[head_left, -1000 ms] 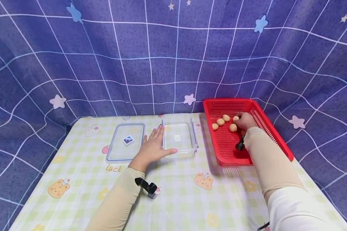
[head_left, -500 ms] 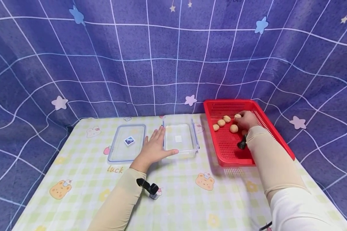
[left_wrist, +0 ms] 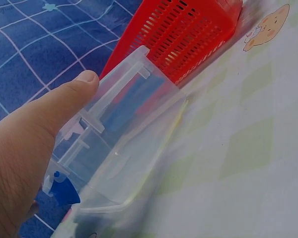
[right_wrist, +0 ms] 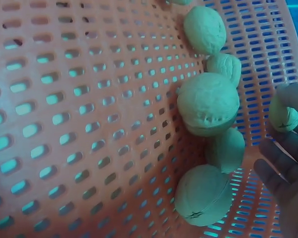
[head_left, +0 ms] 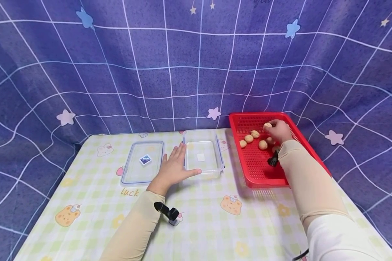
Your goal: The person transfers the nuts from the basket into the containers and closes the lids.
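My right hand [head_left: 280, 131] pinches a walnut [head_left: 267, 125] between thumb and fingertips, over the far part of the red basket [head_left: 253, 174]. In the right wrist view that held walnut [right_wrist: 283, 115] shows at the right edge, apart from several loose walnuts [right_wrist: 208, 103] on the basket floor. My left hand [head_left: 173, 168] lies with straight, spread fingers against the left side of a clear plastic food container [head_left: 212, 170]. Its thumb [left_wrist: 72, 96] reaches along the container's near rim in the left wrist view. The container has no lid on it.
A clear lid [head_left: 135, 177] with a blue seal and a blue-white label lies flat to the left of the container. Both wrists carry small black cameras. A checked cloth [head_left: 196, 224] covers the table, and a blue curtain [head_left: 183, 79] hangs behind.
My right hand has risen slightly with the walnut in its fingers, away from the basket floor. More walnuts show beneath it. The left hand has stayed in place.
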A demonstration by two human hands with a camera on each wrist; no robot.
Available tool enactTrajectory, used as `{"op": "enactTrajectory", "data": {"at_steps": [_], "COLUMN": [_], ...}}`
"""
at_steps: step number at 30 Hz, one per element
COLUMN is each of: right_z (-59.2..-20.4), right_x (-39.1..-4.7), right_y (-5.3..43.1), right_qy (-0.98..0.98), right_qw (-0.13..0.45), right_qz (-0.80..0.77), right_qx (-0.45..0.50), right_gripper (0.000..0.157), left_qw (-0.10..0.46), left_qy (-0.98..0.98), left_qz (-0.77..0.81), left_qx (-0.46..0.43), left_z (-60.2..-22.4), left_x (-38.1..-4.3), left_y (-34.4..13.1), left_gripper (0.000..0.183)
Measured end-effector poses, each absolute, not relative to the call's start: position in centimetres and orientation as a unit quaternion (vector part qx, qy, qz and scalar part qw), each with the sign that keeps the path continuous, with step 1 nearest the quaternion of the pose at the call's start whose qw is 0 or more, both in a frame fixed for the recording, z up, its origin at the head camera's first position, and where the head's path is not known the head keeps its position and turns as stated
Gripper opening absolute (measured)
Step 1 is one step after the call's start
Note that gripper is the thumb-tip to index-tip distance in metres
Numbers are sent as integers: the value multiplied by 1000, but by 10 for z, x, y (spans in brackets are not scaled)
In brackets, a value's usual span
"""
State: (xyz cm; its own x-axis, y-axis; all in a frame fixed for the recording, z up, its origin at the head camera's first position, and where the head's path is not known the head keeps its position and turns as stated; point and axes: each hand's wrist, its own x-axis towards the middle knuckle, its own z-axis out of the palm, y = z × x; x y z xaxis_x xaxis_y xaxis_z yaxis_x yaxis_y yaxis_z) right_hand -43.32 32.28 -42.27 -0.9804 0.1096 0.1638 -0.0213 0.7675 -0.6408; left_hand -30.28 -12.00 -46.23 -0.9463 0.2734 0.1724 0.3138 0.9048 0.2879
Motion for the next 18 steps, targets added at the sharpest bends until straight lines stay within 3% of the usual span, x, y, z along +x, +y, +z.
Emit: {"op": "enactTrajectory", "data": {"at_steps": [8,18], "right_z": [-413,-391], "right_x": [-429,-424], "right_y": [312,286], "right_qy": [-931,-921], "right_qw": [113,140], "right_qz": [347,364], "right_qx": [-6,9], "right_gripper": [49,41], "left_qw": [77,79], "left_qy": [-972,-974], "left_qz": [-164,-150], "left_qx": [-151,-149], "left_z": [-463,-463], "left_x": [-301,-301], "left_y": [-119,-117], "left_gripper": [118,117]}}
